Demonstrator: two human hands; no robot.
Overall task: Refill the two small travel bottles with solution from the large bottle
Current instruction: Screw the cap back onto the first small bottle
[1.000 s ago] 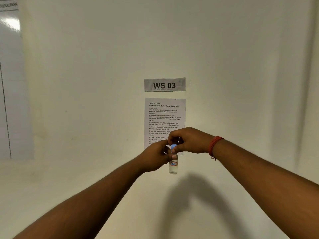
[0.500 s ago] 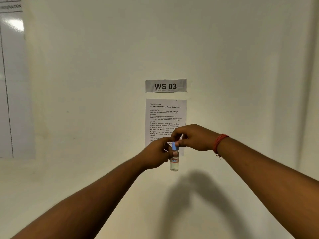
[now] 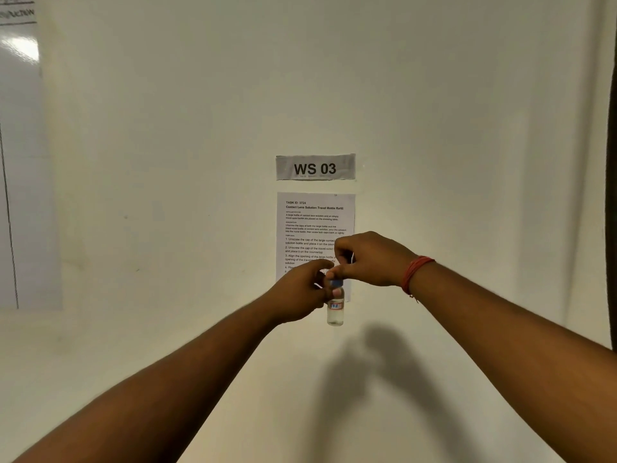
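A small clear travel bottle (image 3: 335, 312) with a red-edged label and clear liquid inside is held up in front of the wall. My left hand (image 3: 300, 292) grips its neck from the left. The fingertips of my right hand (image 3: 370, 259) pinch the bottle's blue cap (image 3: 336, 283) from above. A red thread band circles my right wrist. The large bottle and the second travel bottle are out of view.
A pale wall fills the view. A grey sign reading WS 03 (image 3: 315, 167) and a printed task sheet (image 3: 314, 228) hang on it behind my hands. A glossy whiteboard (image 3: 20, 162) is at the far left. The hands' shadow falls on the wall below.
Both hands have lifted the bottle slightly higher against the task sheet. My right fingers have shifted around the blue cap while my left hand keeps its hold on the neck.
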